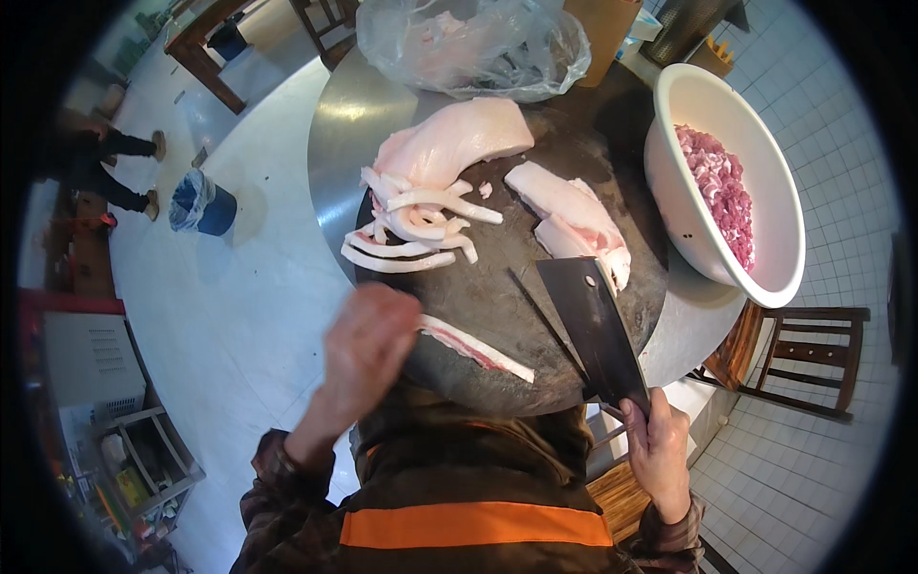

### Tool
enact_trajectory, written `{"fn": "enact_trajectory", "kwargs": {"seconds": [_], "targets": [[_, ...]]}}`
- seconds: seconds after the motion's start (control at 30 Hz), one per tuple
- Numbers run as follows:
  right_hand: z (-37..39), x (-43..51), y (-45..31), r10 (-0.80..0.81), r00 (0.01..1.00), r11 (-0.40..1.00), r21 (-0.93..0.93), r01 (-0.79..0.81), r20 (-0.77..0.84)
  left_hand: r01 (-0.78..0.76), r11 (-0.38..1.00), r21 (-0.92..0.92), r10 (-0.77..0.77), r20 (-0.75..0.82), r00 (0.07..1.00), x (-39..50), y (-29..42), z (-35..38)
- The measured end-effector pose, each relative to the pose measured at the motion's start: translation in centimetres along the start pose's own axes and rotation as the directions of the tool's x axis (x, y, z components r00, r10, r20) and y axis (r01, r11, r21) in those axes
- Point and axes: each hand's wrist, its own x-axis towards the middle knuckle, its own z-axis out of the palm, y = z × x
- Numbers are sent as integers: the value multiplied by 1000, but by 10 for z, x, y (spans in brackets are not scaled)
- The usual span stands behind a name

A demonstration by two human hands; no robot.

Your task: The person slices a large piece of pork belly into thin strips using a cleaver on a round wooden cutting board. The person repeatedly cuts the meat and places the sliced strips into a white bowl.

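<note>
My right hand [656, 448] grips the handle of a broad cleaver [592, 323], its blade above the right part of a round, dark chopping block [480, 287]. Beyond the blade rests a slab of pale pork fat [566, 208], partly covered by the cleaver. My left hand [373, 337], blurred, is at the block's left edge, against the near end of a fat strip with a pink streak [477, 348]. Whether its fingers pinch the strip is unclear. Cut fat strips [416, 222] lie piled before a larger piece of pork fat [459, 136].
A clear plastic bag [473, 50] with pale meat stands behind the block. On the right is a white basin [670, 208] of chopped pink meat [717, 194]. Wooden chair [810, 359] at right; blue bin [215, 208] and a person's legs [125, 168] on the left.
</note>
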Motion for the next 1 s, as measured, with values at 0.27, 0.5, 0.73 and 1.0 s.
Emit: {"fn": "enact_trajectory", "kwargs": {"seconds": [0.27, 0.5, 0.73, 1.0], "targets": [[-10, 14, -23, -75, 989, 997, -9, 77, 125, -230, 962, -149, 250, 134, 959, -37, 33, 46], [-4, 8, -38, -140, 972, 988, 98, 124, 186, -217, 967, -131, 229, 87, 969, -41, 33, 57], [1, 9, -41, -152, 957, 985, 118, 125, 247, -211, 966, -148, 223, 65, 973, -45, 33, 62], [5, 21, -38, -257, 948, 959, -70, 274, 189, -198, 956, -215, 209, 33, 977, -42, 37, 62]]}}
